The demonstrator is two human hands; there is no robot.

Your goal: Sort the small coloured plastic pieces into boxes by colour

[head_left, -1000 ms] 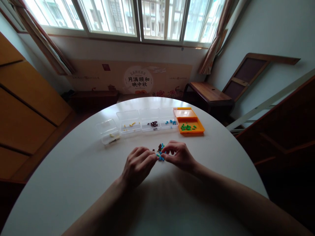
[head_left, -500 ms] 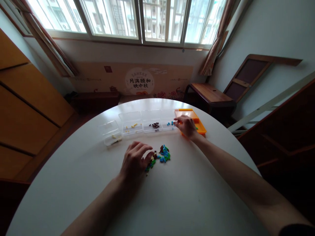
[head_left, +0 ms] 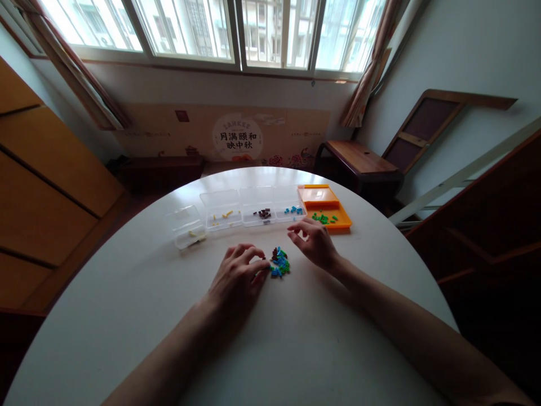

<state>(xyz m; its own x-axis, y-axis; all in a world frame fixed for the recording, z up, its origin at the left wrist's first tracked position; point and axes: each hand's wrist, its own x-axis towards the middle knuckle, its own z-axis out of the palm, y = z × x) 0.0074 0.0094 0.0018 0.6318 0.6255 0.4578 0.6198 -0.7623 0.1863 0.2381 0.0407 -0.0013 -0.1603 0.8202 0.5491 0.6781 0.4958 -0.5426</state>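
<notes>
A small heap of mixed blue, green and brown pieces (head_left: 279, 263) lies on the round white table (head_left: 127, 293). My left hand (head_left: 238, 278) rests on the table just left of the heap, fingers curled with the tips touching its edge. My right hand (head_left: 311, 242) hovers just right of the heap, fingers apart and empty. Behind them stand three clear boxes: one with yellow pieces (head_left: 221, 210), one with brown pieces (head_left: 258, 206), one with blue pieces (head_left: 289, 203). An orange box (head_left: 324, 206) holds green pieces.
A further clear box (head_left: 186, 226) with pale pieces sits at the left end of the row. Beyond the table are a wooden bench (head_left: 358, 162), a window wall and wooden cabinets (head_left: 42, 186) on the left.
My right hand went out to the blue-piece box and has drawn back beside the heap, now with nothing in it. My left hand stayed at the heap's left side.
</notes>
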